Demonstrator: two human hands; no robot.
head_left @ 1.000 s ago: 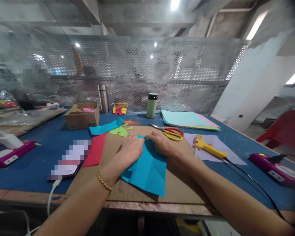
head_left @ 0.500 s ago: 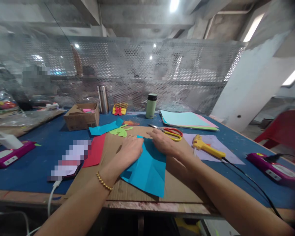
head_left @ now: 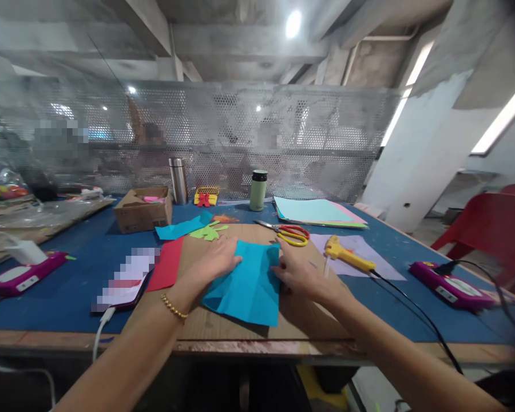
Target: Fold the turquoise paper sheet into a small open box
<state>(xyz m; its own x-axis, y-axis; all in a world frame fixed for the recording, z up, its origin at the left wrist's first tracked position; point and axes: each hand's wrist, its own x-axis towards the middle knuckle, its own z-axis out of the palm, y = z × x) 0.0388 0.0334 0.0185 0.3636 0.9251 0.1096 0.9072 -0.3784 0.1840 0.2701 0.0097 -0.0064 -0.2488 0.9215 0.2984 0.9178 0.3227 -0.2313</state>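
A creased sheet of blue paper (head_left: 251, 283) lies over a piece of brown cardboard (head_left: 317, 326) at the table's front. My left hand (head_left: 218, 257) grips the paper's upper left edge, thumb on top and fingers partly hidden. On the opposite side my right hand (head_left: 294, 268) has its curled fingers closed at the upper right edge. Just beyond the right hand rest scissors (head_left: 294, 234) with red and yellow handles. Green paper cutouts (head_left: 208, 231) and a red sheet (head_left: 167, 263) are close to my left hand.
On the right, a yellow glue gun (head_left: 349, 254) lies on lilac paper (head_left: 386, 263), its cord running forward. A phone (head_left: 126, 280) sits at left. Behind stand a cardboard box (head_left: 141, 214), a steel flask (head_left: 178, 180), a green bottle (head_left: 258, 191) and stacked coloured paper (head_left: 313, 210).
My hands have moved apart to the two sides of the blue paper, and its upper part now shows opened out. The camera view has shifted slightly.
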